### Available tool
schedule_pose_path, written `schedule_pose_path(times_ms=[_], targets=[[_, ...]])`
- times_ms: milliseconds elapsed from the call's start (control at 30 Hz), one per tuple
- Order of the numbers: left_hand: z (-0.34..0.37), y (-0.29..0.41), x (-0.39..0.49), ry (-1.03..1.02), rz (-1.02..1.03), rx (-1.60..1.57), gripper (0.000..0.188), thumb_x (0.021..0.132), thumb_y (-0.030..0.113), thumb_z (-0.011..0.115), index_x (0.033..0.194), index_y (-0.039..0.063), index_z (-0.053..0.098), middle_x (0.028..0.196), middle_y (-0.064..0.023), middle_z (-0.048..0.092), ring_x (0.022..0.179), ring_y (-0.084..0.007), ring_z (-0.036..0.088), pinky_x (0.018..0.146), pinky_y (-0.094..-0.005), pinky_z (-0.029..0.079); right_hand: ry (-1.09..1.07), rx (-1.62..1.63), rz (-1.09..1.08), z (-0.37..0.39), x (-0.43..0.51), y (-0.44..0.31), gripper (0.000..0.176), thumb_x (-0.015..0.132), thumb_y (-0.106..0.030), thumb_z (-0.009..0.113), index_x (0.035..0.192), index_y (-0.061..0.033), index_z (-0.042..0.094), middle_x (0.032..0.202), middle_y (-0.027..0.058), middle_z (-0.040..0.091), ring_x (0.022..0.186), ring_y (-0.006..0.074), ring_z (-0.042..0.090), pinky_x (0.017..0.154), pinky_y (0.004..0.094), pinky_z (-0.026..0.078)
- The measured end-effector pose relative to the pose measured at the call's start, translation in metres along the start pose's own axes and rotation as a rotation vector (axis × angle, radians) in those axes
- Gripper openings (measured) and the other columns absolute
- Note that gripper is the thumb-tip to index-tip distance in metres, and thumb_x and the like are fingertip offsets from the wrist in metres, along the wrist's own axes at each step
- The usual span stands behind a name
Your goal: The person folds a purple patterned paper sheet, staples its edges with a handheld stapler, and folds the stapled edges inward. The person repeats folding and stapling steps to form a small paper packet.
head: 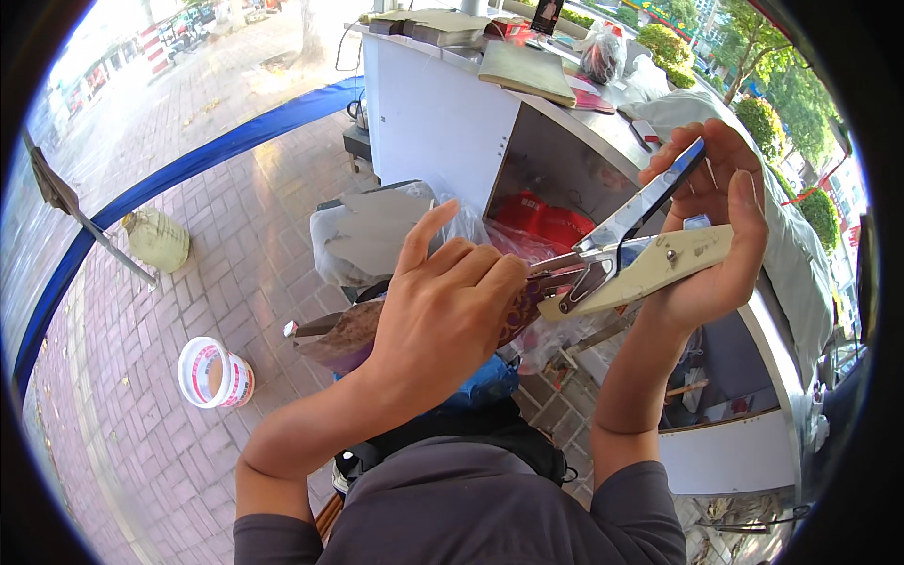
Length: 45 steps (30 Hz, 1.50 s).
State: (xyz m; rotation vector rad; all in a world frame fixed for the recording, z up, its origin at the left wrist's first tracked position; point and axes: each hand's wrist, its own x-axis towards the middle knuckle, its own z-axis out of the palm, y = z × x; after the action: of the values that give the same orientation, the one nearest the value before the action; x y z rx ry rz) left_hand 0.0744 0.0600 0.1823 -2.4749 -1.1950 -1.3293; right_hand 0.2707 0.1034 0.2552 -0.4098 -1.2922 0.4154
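My right hand [734, 233] cradles a stapler-like hand tool [664, 261] with a cream-coloured lower body and a chrome upper lever. The two arms of the tool stand wide apart, the lever against my fingers and the body against my thumb and palm. At its metal front end, the bent fingers of my left hand [452, 304] close on the tool, the fingertips hidden; the little finger sticks out. Just below those fingers shows a purple item [519, 311] with a gold scroll pattern, mostly covered by the hand.
A white-and-red plastic tub [215, 374] holding brownish liquid stands on the brick paving [162, 452]. Ahead is a white counter [431, 106] bearing books [526, 70] and bags. Red material [540, 219] lies inside it. A covered stool [374, 233] stands before it, and a yellowish jug [157, 240] sits left.
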Motion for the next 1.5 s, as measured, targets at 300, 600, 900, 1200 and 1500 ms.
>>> schedule_pose_path(times_ms=[300,600,900,1200,1500], targets=[[-0.004,0.002,0.004,-0.036,-0.013,-0.028,0.010,0.083,0.002,0.073,0.090,0.008,0.070,0.074,-0.0064,0.064,0.076,-0.0244,0.066,0.117,-0.0497,0.033,-0.060,-0.053,-0.011,0.000,0.003,0.000,0.046,0.095,-0.023,0.047,0.119,0.0143,0.058,0.094,0.0238,0.066,0.076,0.0258,0.068,0.071,0.0365,0.057],[-0.003,0.000,0.008,-0.093,-0.007,-0.049,0.008,0.083,0.001,0.073,0.086,0.008,0.069,0.072,-0.0072,0.063,0.074,-0.0260,0.066,0.117,-0.0508,0.033,-0.204,-0.016,0.014,0.001,0.007,0.003,0.042,0.093,-0.020,0.051,0.117,0.0141,0.059,0.094,0.0213,0.067,0.076,0.0235,0.068,0.070,0.0327,0.057],[-0.001,-0.003,0.007,-0.086,-0.054,-0.091,0.007,0.085,0.003,0.072,0.085,0.009,0.067,0.069,-0.0072,0.063,0.073,-0.0262,0.066,0.117,-0.0503,0.033,-0.025,-0.152,0.148,0.011,0.005,0.008,0.040,0.093,-0.020,0.050,0.113,0.0128,0.061,0.091,0.0180,0.067,0.074,0.0203,0.068,0.066,0.0299,0.055],[0.001,-0.007,0.008,-0.144,-0.086,-0.142,0.005,0.085,0.004,0.069,0.083,0.007,0.067,0.071,-0.0091,0.065,0.073,-0.0279,0.066,0.117,-0.0488,0.034,0.090,-0.091,0.377,0.008,0.012,0.035,0.035,0.092,-0.019,0.054,0.107,0.0095,0.067,0.087,0.0148,0.068,0.072,0.0211,0.068,0.064,0.0330,0.056],[0.010,-0.011,0.007,-0.204,-0.091,-0.134,0.001,0.083,0.003,0.064,0.082,0.003,0.065,0.075,-0.0105,0.067,0.080,-0.0292,0.068,0.117,-0.0469,0.034,0.092,-0.074,0.479,0.000,0.010,0.054,0.034,0.093,-0.020,0.056,0.110,0.0069,0.068,0.088,0.0117,0.068,0.074,0.0198,0.068,0.066,0.0314,0.056]])
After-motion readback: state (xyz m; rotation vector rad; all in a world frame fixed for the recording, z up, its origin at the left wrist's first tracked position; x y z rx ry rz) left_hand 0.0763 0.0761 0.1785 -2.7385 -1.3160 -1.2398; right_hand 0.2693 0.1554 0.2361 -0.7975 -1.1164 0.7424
